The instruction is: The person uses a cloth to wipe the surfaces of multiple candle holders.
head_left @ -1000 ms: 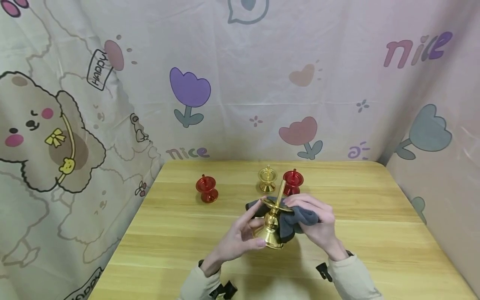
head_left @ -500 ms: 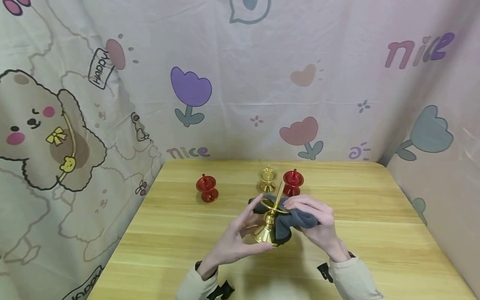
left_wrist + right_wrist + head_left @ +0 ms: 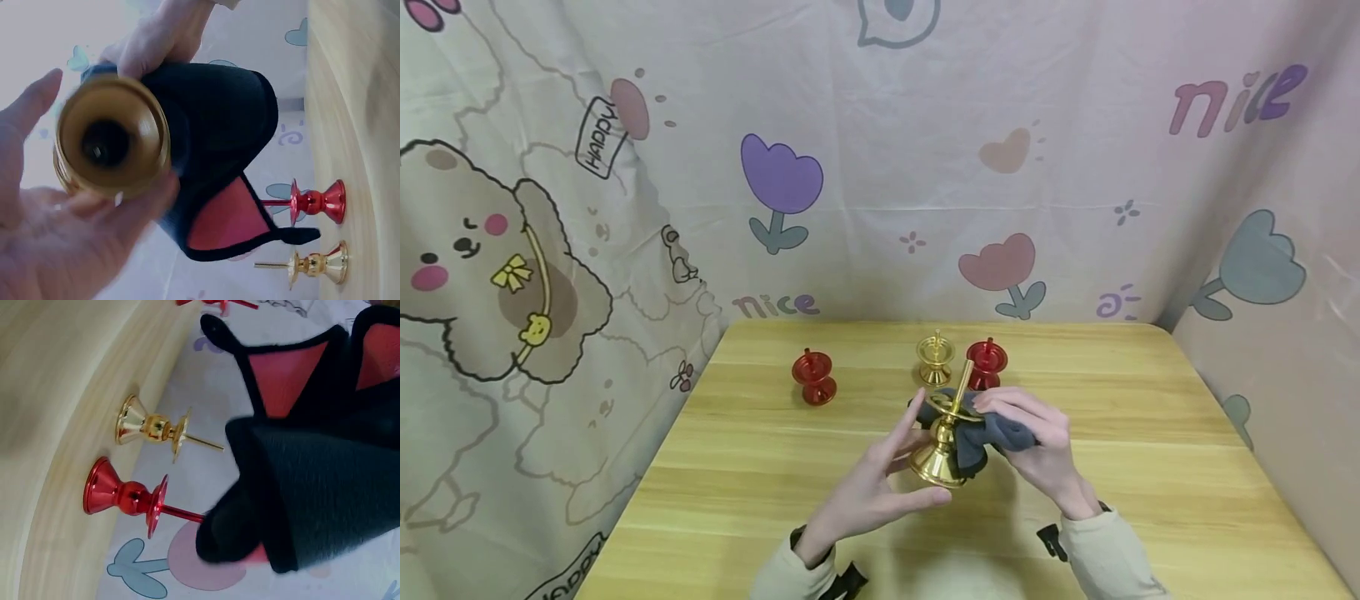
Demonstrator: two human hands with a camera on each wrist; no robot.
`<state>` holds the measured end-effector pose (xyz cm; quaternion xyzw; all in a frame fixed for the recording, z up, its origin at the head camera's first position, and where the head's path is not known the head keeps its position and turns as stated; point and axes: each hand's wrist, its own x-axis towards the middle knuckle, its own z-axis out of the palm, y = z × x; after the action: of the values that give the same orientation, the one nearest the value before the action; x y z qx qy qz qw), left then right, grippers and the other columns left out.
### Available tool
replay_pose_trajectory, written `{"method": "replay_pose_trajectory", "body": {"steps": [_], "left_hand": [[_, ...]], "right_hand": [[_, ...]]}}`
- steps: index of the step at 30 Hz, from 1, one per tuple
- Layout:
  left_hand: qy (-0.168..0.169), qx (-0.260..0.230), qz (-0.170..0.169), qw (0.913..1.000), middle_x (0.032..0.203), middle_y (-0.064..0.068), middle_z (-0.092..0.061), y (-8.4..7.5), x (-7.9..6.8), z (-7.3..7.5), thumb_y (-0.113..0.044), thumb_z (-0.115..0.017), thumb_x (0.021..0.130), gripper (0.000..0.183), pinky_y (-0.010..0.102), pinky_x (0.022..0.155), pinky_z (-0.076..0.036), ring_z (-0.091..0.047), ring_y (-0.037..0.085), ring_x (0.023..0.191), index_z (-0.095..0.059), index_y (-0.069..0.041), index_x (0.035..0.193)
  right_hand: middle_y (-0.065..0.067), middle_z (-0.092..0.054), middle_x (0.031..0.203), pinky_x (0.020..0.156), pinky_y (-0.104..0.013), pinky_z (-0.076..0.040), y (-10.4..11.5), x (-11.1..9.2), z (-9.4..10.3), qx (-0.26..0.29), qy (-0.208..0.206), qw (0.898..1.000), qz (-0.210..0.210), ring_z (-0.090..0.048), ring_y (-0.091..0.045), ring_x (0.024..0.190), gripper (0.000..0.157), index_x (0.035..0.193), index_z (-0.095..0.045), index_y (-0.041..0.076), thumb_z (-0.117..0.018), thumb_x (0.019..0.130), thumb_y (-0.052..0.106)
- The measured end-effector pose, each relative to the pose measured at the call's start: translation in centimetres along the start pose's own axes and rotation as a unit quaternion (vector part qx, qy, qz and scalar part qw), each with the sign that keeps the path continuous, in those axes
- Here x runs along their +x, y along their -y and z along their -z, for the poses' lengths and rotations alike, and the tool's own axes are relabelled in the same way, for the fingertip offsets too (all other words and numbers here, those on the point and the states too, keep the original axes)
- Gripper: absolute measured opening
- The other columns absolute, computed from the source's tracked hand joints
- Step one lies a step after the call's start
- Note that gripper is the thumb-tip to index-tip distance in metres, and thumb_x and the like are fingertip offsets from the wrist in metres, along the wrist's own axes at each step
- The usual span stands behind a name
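Centrally, a tilted glossy gold candle holder (image 3: 936, 463) rests in the curled left hand (image 3: 872, 487), the right hand (image 3: 1051, 457) gripping dark blue-grey cloth (image 3: 1002, 432) against it; beyond both stand another gold holder (image 3: 935, 353) and two red holders (image 3: 814, 372).

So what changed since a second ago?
In the head view, the held stand rose slightly. The thumb of the left hand moved right, from over the base to just below. The left end of the cloth shifted right. Nothing was taken or dropped. Left red stand, right red stand and back gold stand stayed put.
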<state>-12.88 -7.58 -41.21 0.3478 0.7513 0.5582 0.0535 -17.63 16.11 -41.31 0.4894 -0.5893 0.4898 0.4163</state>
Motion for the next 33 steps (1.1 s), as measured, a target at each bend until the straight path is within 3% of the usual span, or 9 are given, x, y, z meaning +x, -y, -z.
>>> {"method": "replay_pose_trajectory", "body": {"steps": [4, 10, 15, 17, 20, 23, 25, 28, 33], "left_hand": [[-0.033, -0.003, -0.015, 0.9993, 0.13, 0.017, -0.068, -0.1, 0.1, -0.3, -0.015, -0.081, 0.085, 0.109, 0.036, 0.106, -0.054, -0.066, 0.021, 0.12, -0.006, -0.026, 0.163], [-0.002, -0.154, -0.001, 0.9881, 0.133, 0.029, -0.063, 0.2, 0.2, -0.3, 0.002, -0.073, 0.088, 0.104, 0.034, 0.104, -0.054, -0.066, 0.019, 0.121, -0.008, -0.028, 0.163], [-0.028, -0.146, 0.013, 0.9888, 0.135, 0.026, -0.063, 0.4, 0.4, -0.6, -0.002, -0.074, 0.088, 0.105, 0.032, 0.107, -0.052, -0.065, 0.018, 0.123, -0.007, -0.03, 0.163], [-0.047, -0.13, 0.013, 0.9904, 0.134, 0.023, -0.064, 0.5, 0.5, -0.7, -0.003, -0.076, 0.087, 0.106, 0.031, 0.108, -0.051, -0.064, 0.018, 0.123, -0.007, -0.031, 0.163], [-0.067, -0.12, 0.019, 0.9903, 0.132, 0.021, -0.065, 0.6, 0.5, -0.8, -0.003, -0.077, 0.086, 0.107, 0.033, 0.107, -0.052, -0.065, 0.017, 0.121, -0.009, -0.035, 0.162], [-0.075, -0.118, 0.022, 0.99, 0.131, 0.021, -0.066, 0.6, 0.5, -0.7, -0.003, -0.077, 0.085, 0.107, 0.033, 0.106, -0.052, -0.065, 0.018, 0.12, -0.009, -0.035, 0.162], [-0.077, -0.117, 0.021, 0.9899, 0.13, 0.022, -0.066, 0.7, 0.5, -0.6, -0.004, -0.077, 0.086, 0.106, 0.033, 0.105, -0.053, -0.065, 0.019, 0.12, -0.009, -0.034, 0.162], [-0.084, -0.115, 0.029, 0.9894, 0.131, 0.021, -0.066, 0.8, 0.4, -0.4, -0.007, -0.077, 0.087, 0.105, 0.031, 0.103, -0.054, -0.066, 0.02, 0.12, -0.009, -0.034, 0.162], [-0.097, -0.122, 0.05, 0.9865, 0.135, 0.021, -0.064, 0.9, 0.2, 0.1, -0.006, -0.077, 0.087, 0.105, 0.03, 0.1, -0.056, -0.066, 0.022, 0.121, -0.008, -0.031, 0.162]], "right_hand": [[-0.024, -0.069, 0.089, 0.099, -0.024, -0.056, -0.1, 0.2, -0.4, 0.004, -0.003, 1.0, 0.002, -0.069, -0.024, 0.096, 0.018, 0.091, -0.07, -0.015, -0.066, 0.094, 0.002], [-0.025, -0.072, 0.097, 0.099, -0.029, -0.057, 0.1, 0.1, -0.3, 0.084, -0.02, 0.995, -0.039, -0.071, -0.025, 0.102, 0.011, 0.096, -0.07, -0.015, -0.067, 0.085, -0.013], [-0.023, -0.066, 0.107, 0.105, -0.024, -0.051, 0.3, -0.5, -0.2, 0.009, -0.006, 0.992, -0.128, -0.064, -0.018, 0.112, 0.034, 0.106, -0.073, -0.008, -0.068, 0.075, -0.021], [-0.019, -0.061, 0.109, 0.102, -0.018, -0.048, 0.6, -0.6, -0.3, -0.063, 0.013, 0.982, -0.177, -0.061, -0.014, 0.108, 0.045, 0.116, -0.072, -0.004, -0.071, 0.074, -0.019], [-0.012, -0.061, 0.107, 0.092, -0.02, -0.052, 1.1, -0.8, -0.6, -0.175, 0.058, 0.954, -0.236, -0.062, -0.013, 0.1, 0.05, 0.125, -0.068, 0.002, -0.074, 0.077, -0.011], [-0.007, -0.067, 0.096, 0.076, -0.032, -0.057, 1.5, -0.9, -0.9, -0.266, 0.105, 0.922, -0.262, -0.068, -0.021, 0.087, 0.036, 0.117, -0.069, 0.003, -0.075, 0.082, -0.002], [-0.004, -0.067, 0.085, 0.066, -0.039, -0.056, 1.7, -0.8, -1.0, -0.286, 0.126, 0.907, -0.282, -0.069, -0.021, 0.079, 0.018, 0.103, -0.068, 0.006, -0.073, 0.086, 0.001], [-0.001, -0.064, 0.075, 0.061, -0.032, -0.053, 1.9, -0.7, -0.8, -0.247, 0.135, 0.899, -0.335, -0.065, -0.013, 0.071, 0.007, 0.091, -0.065, 0.008, -0.07, 0.09, 0.003], [0.01, -0.071, 0.084, 0.07, -0.02, -0.053, 1.5, -1.1, 0.5, -0.067, 0.088, 0.892, -0.438, -0.063, -0.002, 0.079, 0.009, 0.095, -0.072, 0.003, -0.07, 0.088, -0.001]]}}
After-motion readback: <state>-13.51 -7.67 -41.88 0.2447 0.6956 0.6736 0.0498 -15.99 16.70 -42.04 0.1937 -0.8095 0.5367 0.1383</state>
